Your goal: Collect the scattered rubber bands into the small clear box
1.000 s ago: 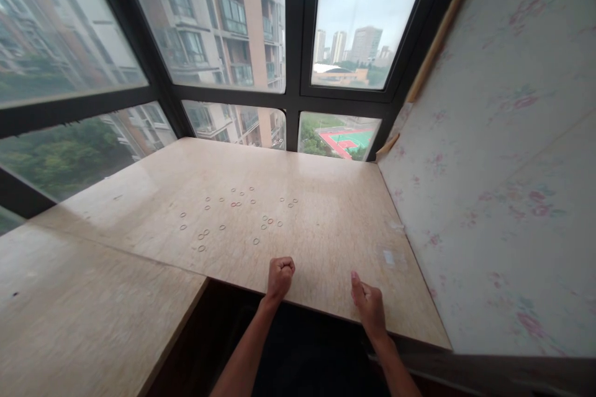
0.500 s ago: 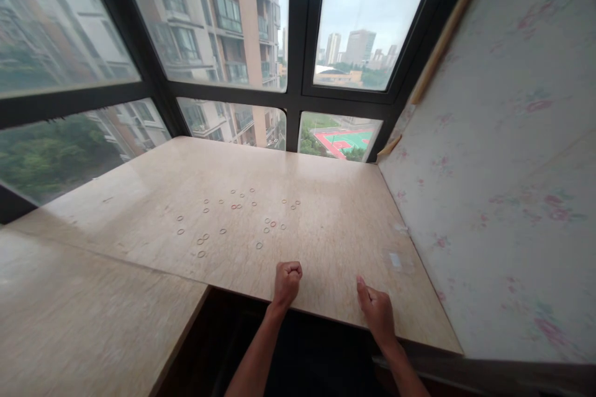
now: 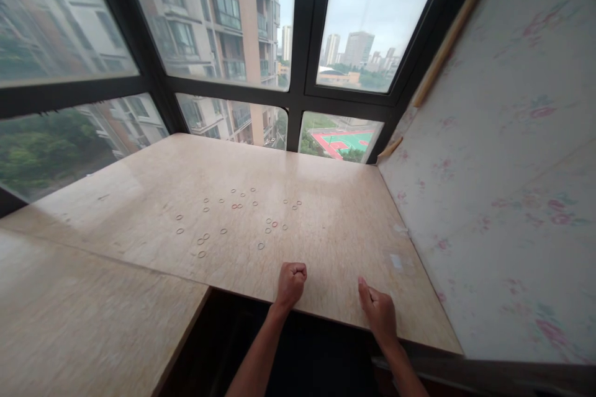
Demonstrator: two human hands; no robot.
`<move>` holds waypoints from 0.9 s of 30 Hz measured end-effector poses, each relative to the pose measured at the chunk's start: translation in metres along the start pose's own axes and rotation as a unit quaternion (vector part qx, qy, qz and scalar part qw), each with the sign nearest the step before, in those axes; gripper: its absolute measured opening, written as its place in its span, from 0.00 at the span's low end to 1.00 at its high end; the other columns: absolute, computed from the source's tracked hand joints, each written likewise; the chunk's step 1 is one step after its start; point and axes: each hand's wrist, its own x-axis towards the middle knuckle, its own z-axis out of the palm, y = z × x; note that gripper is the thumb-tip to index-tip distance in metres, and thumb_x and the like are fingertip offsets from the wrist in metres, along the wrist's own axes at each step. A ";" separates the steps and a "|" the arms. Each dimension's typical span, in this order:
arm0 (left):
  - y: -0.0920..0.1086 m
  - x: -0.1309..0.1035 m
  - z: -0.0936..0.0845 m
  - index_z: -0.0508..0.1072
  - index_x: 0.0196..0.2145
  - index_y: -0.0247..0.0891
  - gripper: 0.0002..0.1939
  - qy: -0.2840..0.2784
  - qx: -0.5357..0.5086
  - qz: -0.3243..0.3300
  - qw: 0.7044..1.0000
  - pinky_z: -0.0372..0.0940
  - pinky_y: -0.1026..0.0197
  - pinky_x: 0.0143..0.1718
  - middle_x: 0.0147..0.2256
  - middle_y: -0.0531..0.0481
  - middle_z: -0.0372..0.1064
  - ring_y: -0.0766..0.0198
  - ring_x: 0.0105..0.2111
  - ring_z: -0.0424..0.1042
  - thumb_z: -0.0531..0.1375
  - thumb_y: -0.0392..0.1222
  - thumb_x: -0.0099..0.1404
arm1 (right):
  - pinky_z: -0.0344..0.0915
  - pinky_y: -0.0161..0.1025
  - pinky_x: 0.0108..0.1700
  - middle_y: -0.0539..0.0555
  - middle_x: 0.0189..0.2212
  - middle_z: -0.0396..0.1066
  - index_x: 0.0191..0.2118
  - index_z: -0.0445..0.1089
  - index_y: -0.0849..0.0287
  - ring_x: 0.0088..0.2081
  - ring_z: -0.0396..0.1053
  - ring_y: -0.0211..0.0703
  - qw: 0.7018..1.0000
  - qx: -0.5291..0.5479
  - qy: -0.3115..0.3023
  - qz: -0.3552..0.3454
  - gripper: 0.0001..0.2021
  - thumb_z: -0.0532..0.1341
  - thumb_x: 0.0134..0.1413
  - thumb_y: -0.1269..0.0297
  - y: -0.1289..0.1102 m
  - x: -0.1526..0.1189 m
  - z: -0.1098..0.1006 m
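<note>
My left hand (image 3: 292,283) is closed in a fist at the front edge of the stone-like surface (image 3: 335,242), with nothing showing in its fingers. To its right, my right hand (image 3: 378,311) is also curled, its thumb pointing forward along the top; no object shows in it. Several thin rings lie scattered flat ahead and to the left of my hands. Most look dull and greenish, while a red ring (image 3: 274,226) and another red ring (image 3: 234,208) stand out. Closest to my left hand is a dull ring (image 3: 261,249); neither hand touches any ring.
Dark-framed windows (image 3: 298,99) border the surface at the back and left. A flower-patterned wall (image 3: 484,198) rises on the right. Near that wall a clear piece of tape or plastic (image 3: 397,262) lies on the surface. A second slab (image 3: 93,310) extends at the lower left.
My left hand has shifted very slightly to the right, and the camera view has tilted a little. The rings lie as before, and both hands stay closed.
</note>
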 end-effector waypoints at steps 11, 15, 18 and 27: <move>-0.003 0.002 0.000 0.51 0.10 0.39 0.04 -0.010 0.003 0.004 1.000 0.45 0.64 0.21 0.13 0.54 0.45 0.68 0.17 0.50 0.44 0.39 0.38 | 0.42 0.35 0.22 0.45 0.12 0.46 0.12 0.53 0.60 0.15 0.46 0.30 0.994 -0.065 0.039 -0.075 0.29 0.48 0.64 0.54 0.000 -0.003 0.005; -0.002 -0.001 -0.001 0.52 0.10 0.39 0.04 -0.026 0.004 0.003 1.000 0.45 0.64 0.21 0.13 0.54 0.45 0.68 0.17 0.51 0.44 0.39 0.38 | 0.41 0.35 0.22 0.45 0.11 0.47 0.11 0.55 0.61 0.15 0.46 0.30 0.991 -0.090 0.047 -0.085 0.30 0.48 0.64 0.53 -0.004 -0.004 0.004; -0.001 -0.003 -0.003 0.52 0.10 0.39 0.04 -0.035 0.007 0.006 0.999 0.45 0.64 0.21 0.13 0.54 0.45 0.68 0.17 0.51 0.44 0.39 0.38 | 0.41 0.35 0.22 0.45 0.11 0.48 0.12 0.56 0.60 0.15 0.46 0.31 0.990 -0.097 0.051 -0.088 0.30 0.48 0.64 0.53 -0.005 -0.004 0.004; -0.002 -0.006 -0.003 0.53 0.10 0.38 0.05 -0.045 0.048 0.024 0.998 0.46 0.64 0.21 0.12 0.54 0.48 0.68 0.16 0.53 0.45 0.37 0.39 | 0.41 0.35 0.23 0.45 0.11 0.49 0.13 0.56 0.61 0.15 0.47 0.30 0.989 -0.093 0.052 -0.100 0.29 0.49 0.65 0.55 -0.004 -0.005 0.004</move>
